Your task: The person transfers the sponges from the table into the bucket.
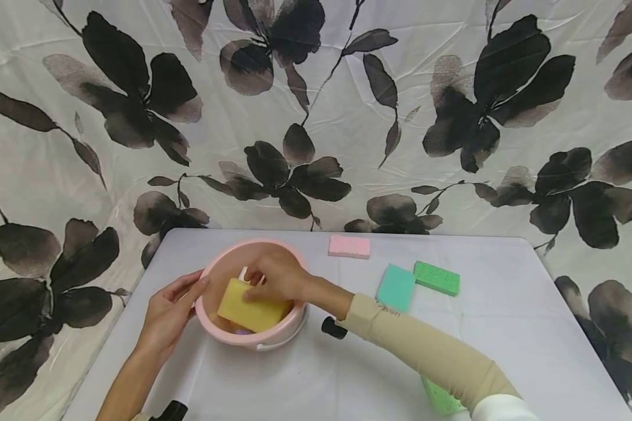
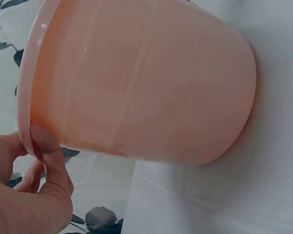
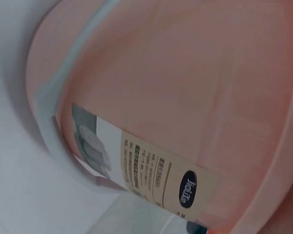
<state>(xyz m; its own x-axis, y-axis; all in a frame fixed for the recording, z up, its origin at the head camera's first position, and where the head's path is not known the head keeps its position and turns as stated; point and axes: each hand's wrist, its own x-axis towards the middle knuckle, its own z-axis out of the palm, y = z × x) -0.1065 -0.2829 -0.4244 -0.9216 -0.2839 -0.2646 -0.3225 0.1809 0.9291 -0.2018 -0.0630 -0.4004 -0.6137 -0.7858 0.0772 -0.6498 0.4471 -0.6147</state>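
Note:
A pink bucket (image 1: 209,325) stands on the table's left half. My left hand (image 1: 169,313) grips its rim at the left side; in the left wrist view the thumb and fingers of that hand (image 2: 44,180) pinch the rim of the bucket (image 2: 137,83). Reaching in from the right, my right hand (image 1: 278,277) holds a yellow sponge (image 1: 250,308) at the bucket's mouth. A bit of something purple (image 1: 243,331) shows beneath the sponge, its kind hidden. The right wrist view shows the bucket's outer wall (image 3: 185,87) with a paper label (image 3: 146,165); the right hand is mostly out of sight there.
On the white table (image 1: 316,380) lie a pink sponge (image 1: 349,247) at the back, a teal sponge (image 1: 395,287) and a green sponge (image 1: 436,278) to the right. Another green sponge (image 1: 442,400) is partly under the right sleeve. The bucket's white handle (image 1: 289,341) hangs down in front.

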